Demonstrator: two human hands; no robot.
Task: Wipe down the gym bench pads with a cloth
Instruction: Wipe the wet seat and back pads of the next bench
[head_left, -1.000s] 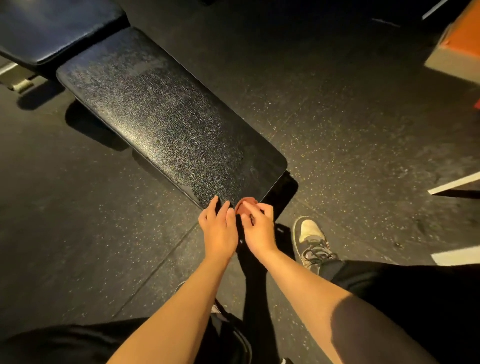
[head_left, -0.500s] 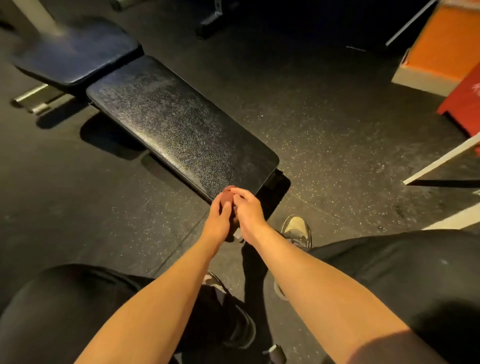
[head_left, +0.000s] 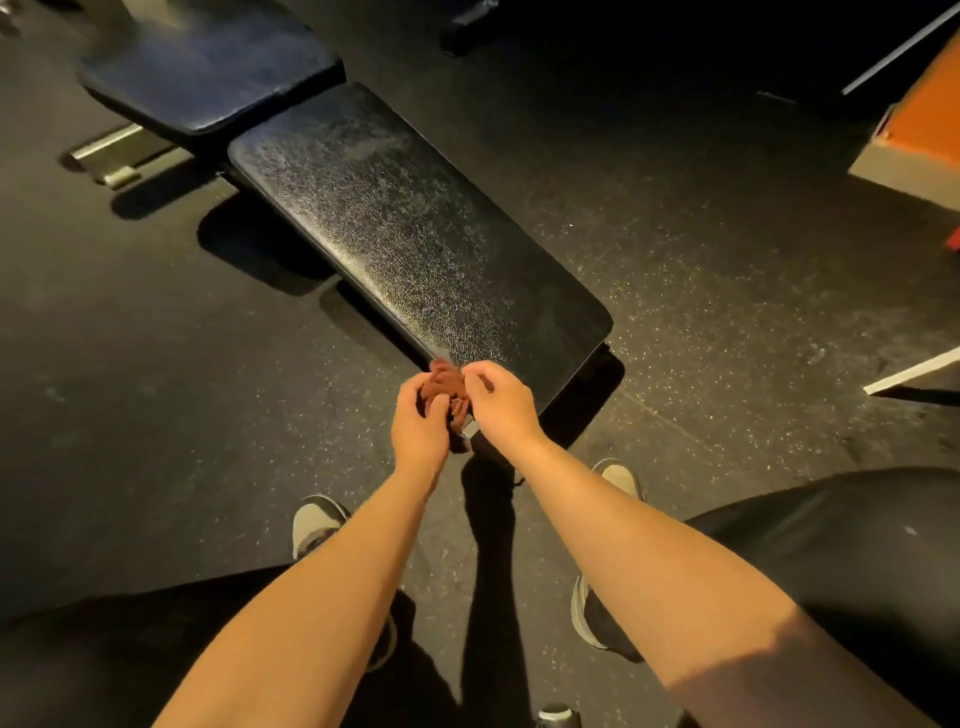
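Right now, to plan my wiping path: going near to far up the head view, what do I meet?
Left shoe → left hand and right hand, together gripping the reddish-brown cloth → long bench pad → smaller pad at the far end.

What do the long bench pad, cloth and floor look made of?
The long bench pad: black vinyl or faux leather, probably; pebbled grain, glossy sheen. The cloth: soft reddish-brown fabric, matte, crumpled into folds; weave unreadable. The floor: likely rubber gym matting, matte black with pale flecks.
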